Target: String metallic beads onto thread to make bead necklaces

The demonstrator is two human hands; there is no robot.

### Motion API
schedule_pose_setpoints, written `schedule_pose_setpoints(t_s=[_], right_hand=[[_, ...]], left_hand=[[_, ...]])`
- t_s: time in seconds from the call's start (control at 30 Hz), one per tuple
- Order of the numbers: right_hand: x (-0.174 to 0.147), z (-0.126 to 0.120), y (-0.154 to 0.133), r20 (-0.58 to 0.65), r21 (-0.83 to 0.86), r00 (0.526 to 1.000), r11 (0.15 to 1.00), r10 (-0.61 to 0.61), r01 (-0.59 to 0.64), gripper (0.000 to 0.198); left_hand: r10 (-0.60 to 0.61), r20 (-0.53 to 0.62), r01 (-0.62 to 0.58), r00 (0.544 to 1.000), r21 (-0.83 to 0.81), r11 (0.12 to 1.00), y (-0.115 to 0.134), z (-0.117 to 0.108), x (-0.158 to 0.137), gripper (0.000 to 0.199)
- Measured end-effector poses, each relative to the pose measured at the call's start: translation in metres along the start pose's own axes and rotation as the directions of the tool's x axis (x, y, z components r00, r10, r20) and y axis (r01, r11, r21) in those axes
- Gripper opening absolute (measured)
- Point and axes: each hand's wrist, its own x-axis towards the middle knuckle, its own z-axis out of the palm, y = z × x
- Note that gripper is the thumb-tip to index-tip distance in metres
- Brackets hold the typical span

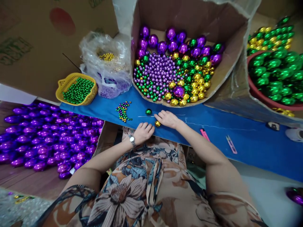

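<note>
My right hand (167, 119) pinches a long thin needle (145, 116) that points left above the blue cloth (170, 131). White thread (220, 127) trails to the right behind this hand. My left hand (143, 133), with a watch at the wrist, rests at the cloth's front edge with its fingers curled; what lies in its fingertips, if anything, is hidden. Between the two hands sits a shiny gold bead (157, 123), close to the left fingertips. A larger green bead (148, 111) lies just beyond the needle. Small mixed beads (123, 111) are heaped to the left.
A cardboard box (227, 67) of purple, green and gold beads stands behind. Left are a yellow basket (88, 100), a plastic bag (115, 90) and purple beads (52, 138). Right are a pink cutter (204, 135), thread snips (231, 145) and a red tub (254, 86).
</note>
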Motion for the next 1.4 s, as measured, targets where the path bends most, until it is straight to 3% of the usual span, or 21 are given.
schedule_pose_setpoints(t_s=[0.13, 0.27, 0.4, 0.57, 0.73, 0.83, 0.97, 1.07, 1.17, 1.3, 1.4], right_hand=[[-0.012, 0.003, 0.002, -0.11, 0.1, 0.986, 0.989, 0.122, -0.111, 0.044], [-0.03, 0.003, -0.001, -0.272, 0.257, 0.92, 0.943, 0.281, -0.212, 0.04], [-0.037, -0.003, -0.007, -0.425, 0.414, 0.822, 0.889, 0.38, -0.197, 0.042], [-0.031, -0.013, -0.005, -0.502, 0.5, 0.743, 0.849, 0.443, -0.168, 0.044], [-0.035, -0.017, -0.011, -0.517, 0.558, 0.698, 0.813, 0.496, -0.165, 0.038], [-0.046, -0.018, -0.024, -0.551, 0.583, 0.607, 0.784, 0.573, -0.21, 0.034], [-0.06, -0.02, -0.043, -0.553, 0.651, 0.483, 0.714, 0.679, -0.258, 0.03], [-0.065, -0.025, -0.051, -0.551, 0.653, 0.471, 0.708, 0.689, -0.271, 0.027], [-0.065, -0.03, -0.054, -0.565, 0.638, 0.461, 0.717, 0.684, -0.281, 0.027], [-0.058, -0.033, -0.053, -0.583, 0.648, 0.427, 0.712, 0.691, -0.269, 0.028], [-0.056, -0.036, -0.052, -0.591, 0.643, 0.42, 0.716, 0.689, -0.27, 0.028]], left_hand=[[-0.009, -0.135, -0.005, 0.991, -0.096, 0.995, -0.002, -0.001, 0.007, 0.038], [0.047, -0.18, -0.084, 0.983, -0.203, 0.976, -0.009, 0.007, 0.031, 0.035], [0.149, -0.084, -0.164, 0.985, -0.216, 0.963, -0.02, 0.021, 0.053, 0.044], [0.231, 0.066, -0.214, 0.971, -0.201, 0.956, -0.025, 0.034, 0.056, 0.03], [0.103, -0.023, -0.105, 0.994, -0.367, 0.924, -0.023, 0.02, 0.051, 0.035], [-0.043, -0.142, -0.029, 0.989, -0.469, 0.883, -0.03, -0.008, 0.062, 0.039], [-0.163, -0.245, 0.036, 0.956, -0.453, 0.891, -0.064, -0.047, 0.115, 0.036], [-0.153, -0.31, 0.023, 0.938, -0.385, 0.923, -0.101, -0.059, 0.173, 0.038], [-0.168, -0.302, 0.055, 0.938, -0.351, 0.935, -0.13, -0.056, 0.228, 0.04], [-0.121, -0.256, 0.028, 0.959, -0.34, 0.94, -0.147, -0.047, 0.288, 0.042], [-0.114, -0.333, 0.003, 0.936, -0.318, 0.948, -0.149, -0.053, 0.308, 0.048]])
